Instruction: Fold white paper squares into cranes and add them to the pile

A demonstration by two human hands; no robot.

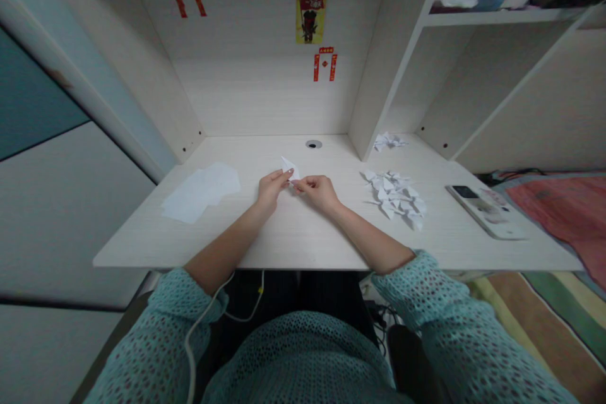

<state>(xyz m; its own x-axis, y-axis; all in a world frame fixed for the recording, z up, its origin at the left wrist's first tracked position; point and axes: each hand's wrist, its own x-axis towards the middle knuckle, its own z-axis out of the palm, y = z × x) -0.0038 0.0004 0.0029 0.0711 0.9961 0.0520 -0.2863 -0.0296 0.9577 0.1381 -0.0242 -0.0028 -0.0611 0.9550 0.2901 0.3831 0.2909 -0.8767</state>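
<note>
A small piece of folded white paper (pixel 290 167) is held up just above the desk, its pointed tip toward the back. My left hand (pixel 273 185) grips it from the left, thumb on its face. From the right, my right hand (pixel 318 191) pinches the lower edge of the same paper between thumb and forefinger. Fingers hide much of the lower part. On the left lies a spread of flat white paper sheets (pixel 203 190). To the right is a heap of folded paper pieces (pixel 395 194), pointed in shape.
More folded pieces (pixel 390 141) lie behind the heap, past the upright divider (pixel 398 69). A phone-like white object (pixel 487 211) rests on the desk (pixel 303 240) at right. A cable hole (pixel 313 144) is at the back. A white cord (pixel 192 341) hangs over my left sleeve.
</note>
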